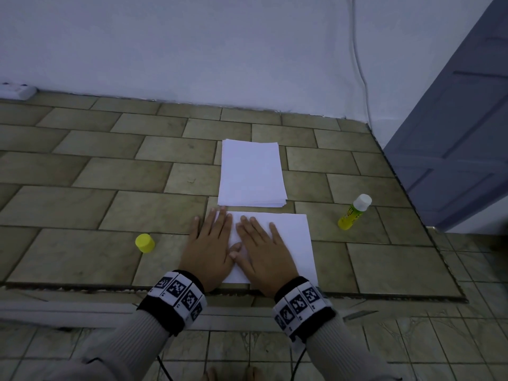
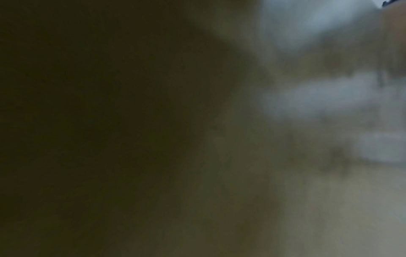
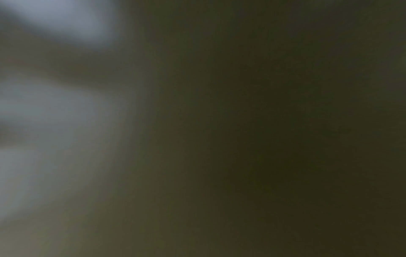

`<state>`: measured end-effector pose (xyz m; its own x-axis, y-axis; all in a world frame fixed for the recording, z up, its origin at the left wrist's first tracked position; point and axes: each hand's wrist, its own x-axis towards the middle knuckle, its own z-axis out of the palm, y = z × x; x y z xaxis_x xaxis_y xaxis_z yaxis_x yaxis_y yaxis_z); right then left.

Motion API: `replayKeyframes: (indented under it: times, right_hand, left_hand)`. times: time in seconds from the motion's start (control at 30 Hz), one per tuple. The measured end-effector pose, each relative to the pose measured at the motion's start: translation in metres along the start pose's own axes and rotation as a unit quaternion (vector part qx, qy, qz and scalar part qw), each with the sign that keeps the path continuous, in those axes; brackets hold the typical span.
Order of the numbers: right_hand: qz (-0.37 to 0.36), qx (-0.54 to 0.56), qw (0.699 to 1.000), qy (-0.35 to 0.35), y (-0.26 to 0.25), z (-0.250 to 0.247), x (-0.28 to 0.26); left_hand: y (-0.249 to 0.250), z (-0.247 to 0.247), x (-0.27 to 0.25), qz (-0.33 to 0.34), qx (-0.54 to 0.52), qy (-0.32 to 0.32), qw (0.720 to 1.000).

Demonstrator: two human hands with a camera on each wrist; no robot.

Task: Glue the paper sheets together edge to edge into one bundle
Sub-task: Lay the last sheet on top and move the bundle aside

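On the tiled floor [image 1: 82,204] two groups of paper lie one behind the other. The far one is a stack of paper [image 1: 251,173], white, with many sheet edges visible at its near right corner. Just in front of it, with a narrow strip of floor between, lies a separate sheet of paper [image 1: 291,237], flat on the tiles; how many sheets it has I cannot tell.

Both hands press on this near sheet. The left hand [image 1: 210,250] lies flat with straight fingers, a little spread; it covers the left edge of the sheet, and its outer fingers are on the tile beside the paper. The right hand [image 1: 262,253] lies flat on the middle-left part of the sheet, fingers straight and slightly apart. The two thumbs touch each other between the hands. Neither hand grips anything.

To the right of the sheet, well apart, stands a glue stick [image 1: 354,212], a yellow tube with a white top, leaning in the wide-angle view. It has a green label with some writing, but it is too small to read. To the left of the hands, on the floor, stands a yellow cap [image 1: 145,243], separate from the tube.

Each wrist wears a black band [image 1: 178,299] with black-and-white square markers. Both wrist views are dark and blurred and show only vague pale shapes.
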<state>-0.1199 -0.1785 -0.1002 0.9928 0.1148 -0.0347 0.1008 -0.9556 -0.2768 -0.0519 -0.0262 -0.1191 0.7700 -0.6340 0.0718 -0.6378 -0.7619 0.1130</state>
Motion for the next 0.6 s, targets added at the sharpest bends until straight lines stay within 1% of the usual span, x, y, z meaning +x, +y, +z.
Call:
replayKeyframes:
  times: [0.07,0.13,0.2,0.3,0.37,0.43,0.53,0.6]
  right_hand:
    - [-0.013,-0.03,0.999,-0.004,0.013,-0.003,-0.007]
    - [-0.002,-0.055,0.998,-0.026,0.029,-0.01,-0.014]
    - [0.04,-0.064,0.997,-0.033,0.044,-0.018,-0.022]
    - [0.123,-0.062,0.99,-0.007,0.06,-0.022,-0.031]
    - [0.158,-0.066,0.985,-0.004,0.064,-0.022,-0.033]
    - [0.192,-0.032,0.981,0.003,0.062,-0.026,-0.032]
    - [0.252,0.051,0.966,-0.016,0.061,-0.046,-0.034]
    - [0.24,0.074,0.968,-0.013,0.058,-0.065,-0.037]
  left_hand:
    - [0.001,0.0,0.0,-0.006,0.007,-0.004,1.0]
    - [0.001,-0.001,0.0,-0.012,0.01,-0.003,1.0]
    - [0.002,-0.002,0.0,-0.015,0.003,-0.003,1.0]
    - [0.002,-0.003,0.0,-0.015,0.002,-0.003,1.0]
    - [0.002,-0.003,0.001,-0.016,0.001,-0.007,1.0]
    - [0.003,-0.004,0.0,-0.018,-0.001,-0.013,1.0]
    - [0.003,-0.005,0.0,-0.017,0.007,-0.025,1.0]
    - [0.003,-0.005,0.0,-0.017,0.009,-0.037,0.999]
